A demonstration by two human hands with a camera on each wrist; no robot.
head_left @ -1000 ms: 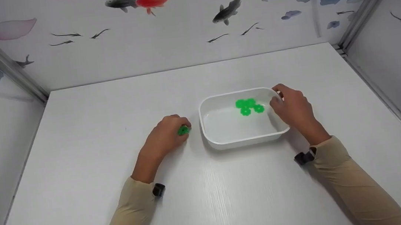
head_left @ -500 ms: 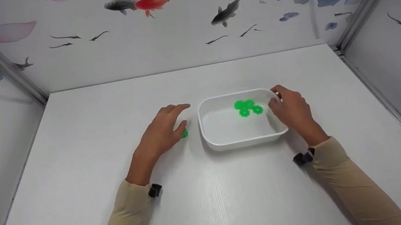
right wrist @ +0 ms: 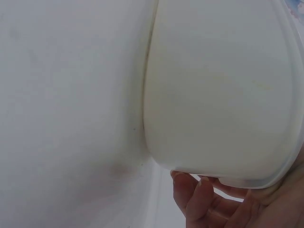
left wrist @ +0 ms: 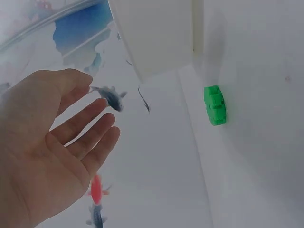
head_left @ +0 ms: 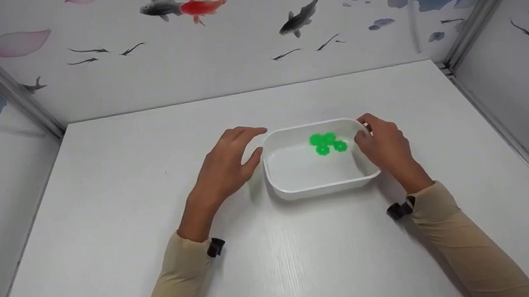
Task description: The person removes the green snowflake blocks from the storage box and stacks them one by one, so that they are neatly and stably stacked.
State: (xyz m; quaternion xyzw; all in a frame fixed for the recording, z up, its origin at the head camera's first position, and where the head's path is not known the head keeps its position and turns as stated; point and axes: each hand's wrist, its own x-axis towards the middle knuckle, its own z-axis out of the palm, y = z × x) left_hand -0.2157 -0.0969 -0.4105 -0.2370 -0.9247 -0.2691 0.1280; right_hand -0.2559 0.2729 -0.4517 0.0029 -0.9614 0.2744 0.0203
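Note:
A white rectangular plastic tub [head_left: 296,172] sits on the table, with several small green flower-shaped pieces [head_left: 323,149] clustered inside toward its far right. My right hand [head_left: 387,148] grips the tub's right end, thumb over the inside of the rim and fingers curled outside; the right wrist view has those fingers [right wrist: 199,197] against the outer wall. At the opposite end, my left hand [head_left: 224,165] is held with fingers spread, its fingertips right by the left rim. One green piece [left wrist: 215,105] stands on edge on the table near the left palm; in the head view the hand hides it.
The white table [head_left: 117,193] is enclosed by white panels [head_left: 235,58] printed with fish and petals, joined by metal corner posts [head_left: 6,77]. Each wrist carries a small black device [head_left: 215,247] at the sleeve cuff.
My left hand let go of a green piece, spread its fingers, and moved up and right to the tub's left rim. The right hand and tub have stayed in place.

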